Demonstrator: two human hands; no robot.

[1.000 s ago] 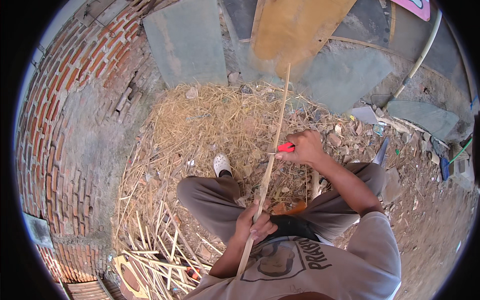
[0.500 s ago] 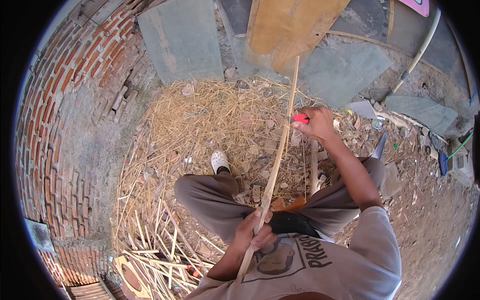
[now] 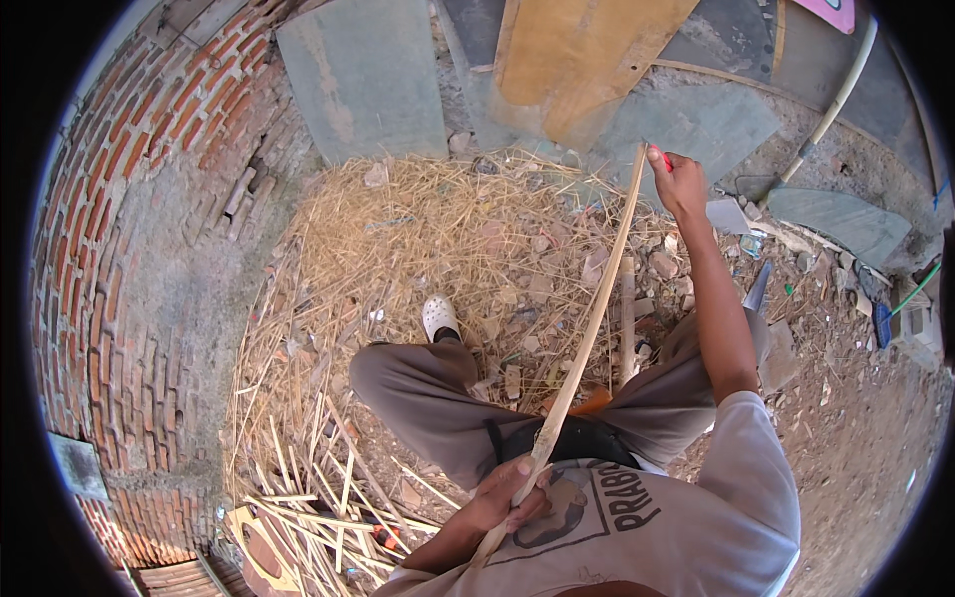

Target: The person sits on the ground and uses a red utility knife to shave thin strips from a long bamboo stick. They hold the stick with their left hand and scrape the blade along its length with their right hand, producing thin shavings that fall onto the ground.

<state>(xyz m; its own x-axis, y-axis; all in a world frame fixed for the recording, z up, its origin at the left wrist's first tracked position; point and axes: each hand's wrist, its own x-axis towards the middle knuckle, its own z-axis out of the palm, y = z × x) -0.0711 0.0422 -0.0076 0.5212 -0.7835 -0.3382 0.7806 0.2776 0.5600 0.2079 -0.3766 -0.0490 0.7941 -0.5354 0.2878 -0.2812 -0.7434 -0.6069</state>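
At two o'clock, right hand [image 3: 682, 187] grips red tool [image 3: 667, 161]; six o'clock, left hand [image 3: 507, 496] grasps wooden strip [image 3: 592, 328], seemingly pared above, rough below.

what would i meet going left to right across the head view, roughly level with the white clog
Brick wall → white clog → long pale strip → upright-looking wooden stick → right forearm → bluish-grey blade-like piece → blue object.
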